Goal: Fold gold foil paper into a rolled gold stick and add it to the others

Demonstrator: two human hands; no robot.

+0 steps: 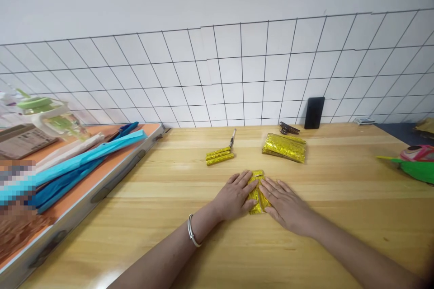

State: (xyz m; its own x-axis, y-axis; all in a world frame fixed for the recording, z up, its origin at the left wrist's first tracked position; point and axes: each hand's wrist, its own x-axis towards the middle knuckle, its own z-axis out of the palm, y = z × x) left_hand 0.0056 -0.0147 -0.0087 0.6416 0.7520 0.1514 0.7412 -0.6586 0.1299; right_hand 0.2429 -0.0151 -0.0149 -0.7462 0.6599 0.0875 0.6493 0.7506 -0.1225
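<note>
A small sheet of shiny gold foil paper (257, 207) lies on the wooden table, with a lengthwise fold or seam near its middle. My left hand (236, 196) rests flat over its left side, fingers stretched out. On the right side my right hand (285, 203) also lies flat, its fingertips on the foil. Both palms face down, and parts of the sheet are hidden beneath the fingers. Beyond my left hand lie several narrow gold foil rolls (219, 156) side by side. A thick stack of gold foil sheets (284, 147) sits beyond my right hand.
A pen (232, 138) touches the rolls' area. Behind the stack are a dark clip (289, 128) and a black phone (314, 113) leaning on the tiled wall. An orange-topped tray (98, 180) at left bears blue paper (111, 145). A green object (418, 170) lies far right.
</note>
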